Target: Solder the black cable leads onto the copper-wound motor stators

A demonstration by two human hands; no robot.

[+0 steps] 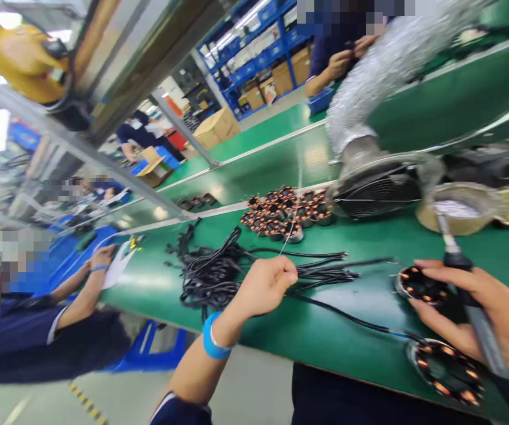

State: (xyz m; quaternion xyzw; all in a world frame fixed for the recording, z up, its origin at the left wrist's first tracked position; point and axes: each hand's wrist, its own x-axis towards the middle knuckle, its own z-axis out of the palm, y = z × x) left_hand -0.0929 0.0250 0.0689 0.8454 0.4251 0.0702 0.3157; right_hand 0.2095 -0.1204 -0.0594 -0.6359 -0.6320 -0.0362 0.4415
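Note:
My left hand (pixel 266 286), a blue band on its wrist, is closed in a pinch on a thin solder wire (pixel 299 195) that runs up from the fingers. My right hand (pixel 498 307) grips a soldering iron (pixel 480 321), its tip pointing away from me. Thumb and fingers of that same hand also hold a motor stator (pixel 413 275) with copper coils. Below it a second stator (pixel 444 391) lies on the green bench, and a black cable (pixel 343 311) reaches its rim. A heap of black cables (pixel 210 271) lies beyond my left hand.
Several stators (pixel 276 212) stand grouped at the back of the bench (pixel 157 271). A fume extractor (pixel 376 183) with a silver duct (pixel 374 82) stands behind, beside a round container (pixel 456 221) with whitish contents. A co-worker's arm (pixel 77 301) is at left; another person's hands (pixel 341 62) are across.

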